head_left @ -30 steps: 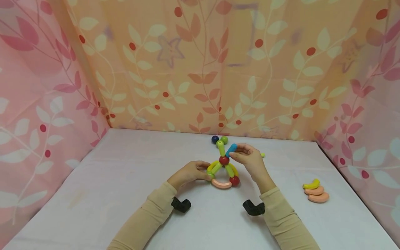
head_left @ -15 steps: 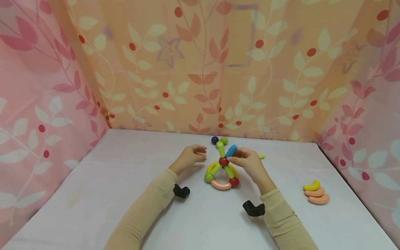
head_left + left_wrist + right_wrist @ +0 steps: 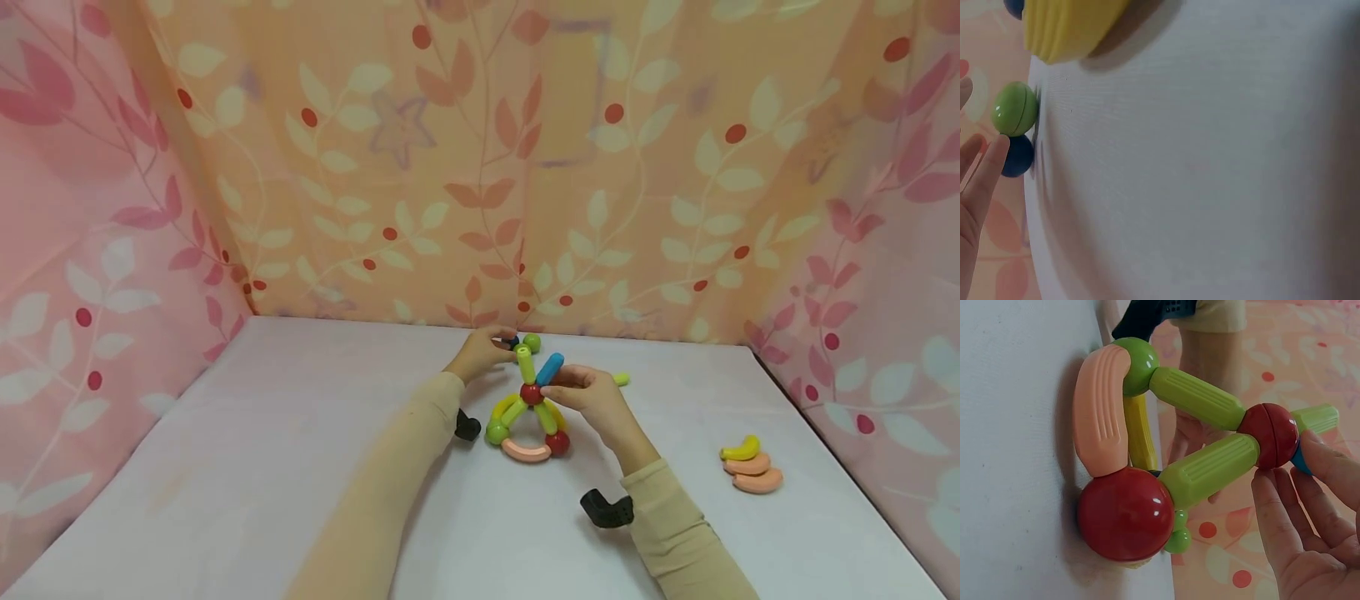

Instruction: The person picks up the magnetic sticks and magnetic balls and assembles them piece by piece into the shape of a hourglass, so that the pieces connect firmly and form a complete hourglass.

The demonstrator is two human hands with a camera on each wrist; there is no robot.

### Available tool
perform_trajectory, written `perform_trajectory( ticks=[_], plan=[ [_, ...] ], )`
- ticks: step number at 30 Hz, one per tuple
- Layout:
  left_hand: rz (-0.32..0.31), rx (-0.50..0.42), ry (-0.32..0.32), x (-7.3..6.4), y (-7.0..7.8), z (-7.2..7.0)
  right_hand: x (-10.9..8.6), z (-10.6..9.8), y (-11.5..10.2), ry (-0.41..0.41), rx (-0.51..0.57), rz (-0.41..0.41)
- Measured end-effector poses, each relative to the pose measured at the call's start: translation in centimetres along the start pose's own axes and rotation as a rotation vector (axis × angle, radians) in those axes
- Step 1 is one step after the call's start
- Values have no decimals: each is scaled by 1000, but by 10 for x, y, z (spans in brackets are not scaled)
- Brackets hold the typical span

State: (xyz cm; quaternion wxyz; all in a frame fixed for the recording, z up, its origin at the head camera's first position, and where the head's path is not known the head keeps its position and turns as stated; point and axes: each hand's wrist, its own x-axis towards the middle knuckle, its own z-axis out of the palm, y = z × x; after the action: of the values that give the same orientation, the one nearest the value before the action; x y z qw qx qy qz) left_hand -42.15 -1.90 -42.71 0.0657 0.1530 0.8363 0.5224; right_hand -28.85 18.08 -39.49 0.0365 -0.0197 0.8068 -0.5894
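A frame of toy magnetic rods and balls stands mid-table. Its top red ball sits on two light green rods; a blue rod and another light green rod rise from it. At the base are a green ball, a larger red ball, a peach curved piece and yellow curved pieces. My right hand pinches the blue rod's lower end against the top ball. My left hand reaches loose balls behind, fingers extended beside a navy ball and green ball; contact is unclear.
One yellow curved piece and two peach curved pieces lie at the right of the white table. A light green rod lies behind my right hand. Floral cloth encloses the back and sides.
My left hand has let go of the frame's green base ball and moved away to the loose balls at the back. My right hand has slid slightly down the blue rod towards the top ball.
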Motion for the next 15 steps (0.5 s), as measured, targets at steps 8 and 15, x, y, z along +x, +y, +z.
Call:
perform_trajectory(
  ticks=[8, 15],
  plan=[
    [7, 76, -31, 13, 2, 9, -1, 1, 1, -5, 0, 4],
    [9, 198, -79, 22, -1, 14, 0, -1, 2, -13, 10, 2]
  ],
)
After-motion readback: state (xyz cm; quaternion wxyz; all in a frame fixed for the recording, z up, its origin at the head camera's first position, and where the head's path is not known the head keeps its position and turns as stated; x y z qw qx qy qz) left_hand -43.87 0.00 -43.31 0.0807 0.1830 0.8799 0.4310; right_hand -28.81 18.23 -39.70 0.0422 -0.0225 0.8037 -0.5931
